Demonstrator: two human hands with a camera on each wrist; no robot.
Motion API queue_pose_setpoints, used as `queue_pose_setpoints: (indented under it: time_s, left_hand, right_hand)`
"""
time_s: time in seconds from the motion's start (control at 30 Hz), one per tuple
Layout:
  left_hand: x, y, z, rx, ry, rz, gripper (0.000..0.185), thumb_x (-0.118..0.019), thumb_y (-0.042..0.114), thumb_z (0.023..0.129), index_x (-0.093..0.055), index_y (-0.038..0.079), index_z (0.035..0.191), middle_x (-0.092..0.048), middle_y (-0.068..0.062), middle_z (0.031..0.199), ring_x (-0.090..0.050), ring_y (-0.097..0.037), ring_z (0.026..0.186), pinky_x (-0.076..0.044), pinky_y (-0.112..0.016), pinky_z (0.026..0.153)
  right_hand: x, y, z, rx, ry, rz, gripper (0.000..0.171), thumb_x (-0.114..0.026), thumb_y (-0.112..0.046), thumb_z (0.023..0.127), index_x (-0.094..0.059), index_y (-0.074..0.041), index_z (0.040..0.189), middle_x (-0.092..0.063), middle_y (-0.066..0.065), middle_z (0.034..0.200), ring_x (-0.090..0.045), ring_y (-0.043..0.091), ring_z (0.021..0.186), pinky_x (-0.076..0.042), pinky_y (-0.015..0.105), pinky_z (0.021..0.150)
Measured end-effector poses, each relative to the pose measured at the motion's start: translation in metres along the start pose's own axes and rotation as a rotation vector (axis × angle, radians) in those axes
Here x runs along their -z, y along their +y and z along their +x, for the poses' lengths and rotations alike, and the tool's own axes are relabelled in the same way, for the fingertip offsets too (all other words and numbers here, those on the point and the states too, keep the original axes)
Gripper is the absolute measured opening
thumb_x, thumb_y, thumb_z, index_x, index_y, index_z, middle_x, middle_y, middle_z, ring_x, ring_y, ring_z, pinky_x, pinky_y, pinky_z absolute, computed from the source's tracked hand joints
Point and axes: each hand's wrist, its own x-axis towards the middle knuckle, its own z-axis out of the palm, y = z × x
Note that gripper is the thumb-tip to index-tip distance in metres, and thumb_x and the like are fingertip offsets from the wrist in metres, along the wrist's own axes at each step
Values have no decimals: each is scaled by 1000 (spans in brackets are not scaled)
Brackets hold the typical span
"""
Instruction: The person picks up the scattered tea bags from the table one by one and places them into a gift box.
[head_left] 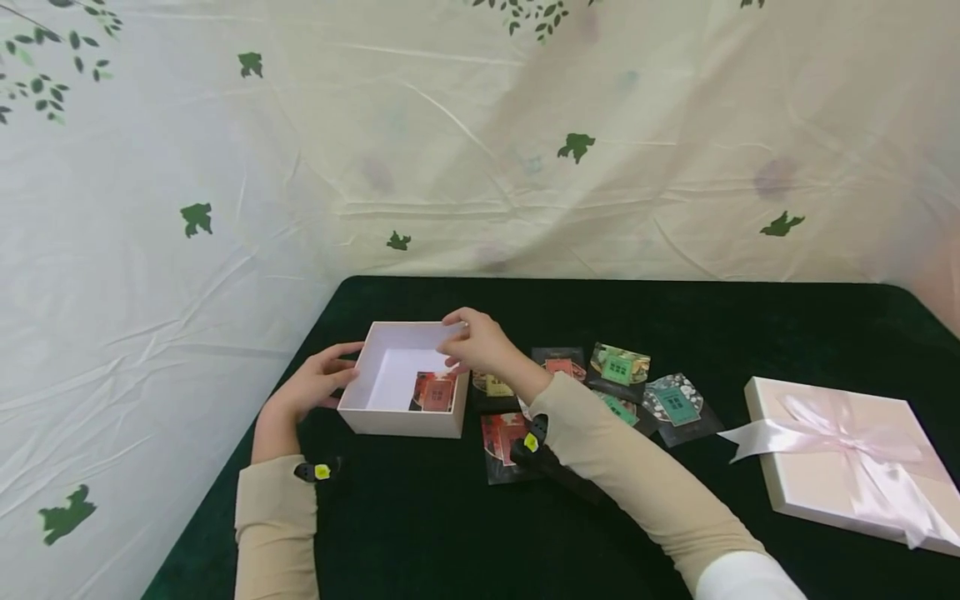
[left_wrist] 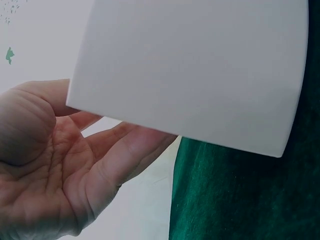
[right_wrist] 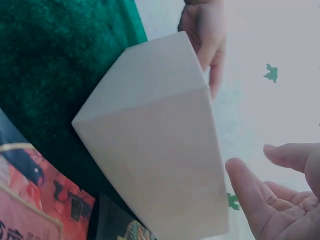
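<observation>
Right grip: thumb and forefinger apart, nothing seen between them; at the right rim of the white box, contact uncertain. Red packet just left of it and bodyward, in the box's near right corner. Left grip across the box, fingers spread along the left wall. Loose packets right of the right grip, which is the closer hand; their long axes vary. Farther right, bow-topped lid.
</observation>
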Motion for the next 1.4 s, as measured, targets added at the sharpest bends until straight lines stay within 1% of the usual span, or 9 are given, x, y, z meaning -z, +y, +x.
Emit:
queue_pose_setpoints:
  time_s: [0.07, 0.17, 0.3, 0.43, 0.57, 0.73, 1.03, 1.17, 1.4]
  left_hand:
    - [0, 1, 0, 3, 0, 0, 54, -50, 18, 99, -29, 14, 149, -38, -28, 142, -47, -43, 120, -51, -52, 89]
    - [0, 1, -1, 7, 3, 1, 55, -50, 18, 99, -29, 14, 149, -38, -27, 143, -47, -42, 121, -51, -52, 89]
    - [0, -1, -1, 2, 5, 5, 54, -50, 19, 99, -29, 14, 149, -38, -27, 143, -47, -43, 121, -51, -52, 89]
    - [1, -1, -1, -2, -3, 2, 53, -49, 18, 99, -29, 13, 148, -38, -28, 142, -47, -43, 121, -52, -52, 88]
    - [3, -1, -1, -2, -7, 1, 53, -48, 16, 99, -29, 12, 148, -38, -29, 142, -46, -44, 121, -52, -52, 87]
    - [3, 0, -2, -4, -10, 1, 52, -47, 16, 99, -30, 12, 148, -38, -29, 141, -46, -44, 121, -52, -52, 86]
    - [1, 1, -2, 8, -4, -8, 52, -48, 17, 99, -30, 13, 148, -39, -28, 142, -47, -42, 120, -52, -52, 88]
    - [1, 0, -1, 8, -3, -8, 52, -48, 18, 99, -30, 13, 148, -39, -28, 142, -47, -42, 121, -52, -52, 88]
    - [3, -2, 0, 7, -10, -6, 53, -48, 19, 99, -30, 13, 148, -38, -28, 142, -46, -43, 122, -51, -52, 88]
  right_hand:
    - [5, 0, -3, 1, 3, 17, 43, -62, -11, 91, -47, -5, 131, -65, 20, 110, -68, 33, 89, -58, 37, 70]
    - [13, -1, -9, 24, 18, 5, 42, -61, -13, 92, -47, -5, 131, -64, 20, 111, -67, 35, 92, -57, 44, 76]
    - [23, -1, -18, 48, 51, -67, 42, -62, -17, 92, -49, -6, 130, -65, 19, 110, -66, 35, 93, -56, 48, 79]
    - [30, 1, -28, 53, 70, -121, 43, -63, -19, 92, -50, -6, 130, -66, 17, 110, -64, 37, 96, -56, 46, 78]
    - [37, 0, -39, 72, 85, -181, 42, -64, -20, 92, -52, -7, 129, -67, 14, 110, -65, 31, 95, -57, 41, 76]
    - [46, 0, -51, 117, 105, -249, 40, -63, -22, 92, -54, -6, 127, -67, 13, 109, -64, 25, 93, -54, 35, 74]
    - [54, 8, -68, 124, 114, -250, 36, -64, -21, 91, -57, -6, 123, -67, 11, 107, -63, 22, 91, -53, 33, 71]
    - [56, 11, -74, 122, 133, -247, 35, -65, -20, 91, -57, -5, 121, -67, 11, 107, -64, 22, 92, -53, 33, 74]
    - [60, 17, -78, 112, 134, -265, 34, -66, -21, 90, -59, -5, 120, -66, 11, 105, -63, 21, 92, -55, 33, 75]
